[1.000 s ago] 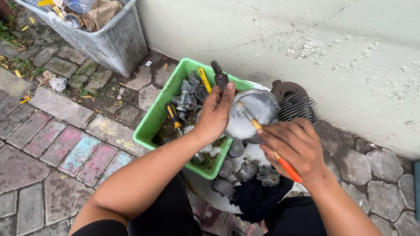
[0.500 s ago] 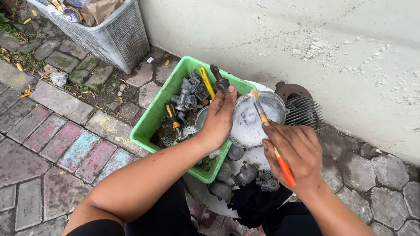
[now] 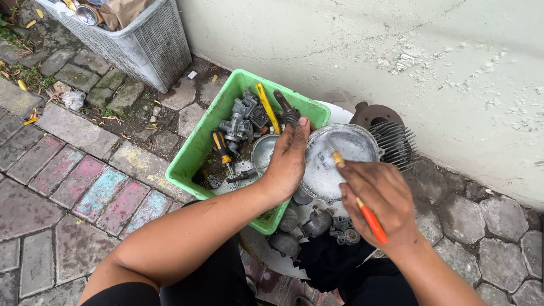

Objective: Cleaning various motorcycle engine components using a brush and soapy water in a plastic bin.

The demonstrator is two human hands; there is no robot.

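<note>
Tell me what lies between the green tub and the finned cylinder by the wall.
In the head view, a round metal cover lies between the green tub and the finned cylinder, steadied by the left hand and brushed by the right hand.

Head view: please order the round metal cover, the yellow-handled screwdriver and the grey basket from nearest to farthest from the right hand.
1. round metal cover, just beyond the right hand.
2. yellow-handled screwdriver, in the green tub, further left.
3. grey basket, far upper left.

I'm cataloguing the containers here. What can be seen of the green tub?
The green tub is a rectangular plastic bin with a rolled rim, grimy inside, sitting flat on the paving by the wall. It holds metal engine parts, screwdrivers and dirty liquid. The left hand reaches over its right edge.
</note>
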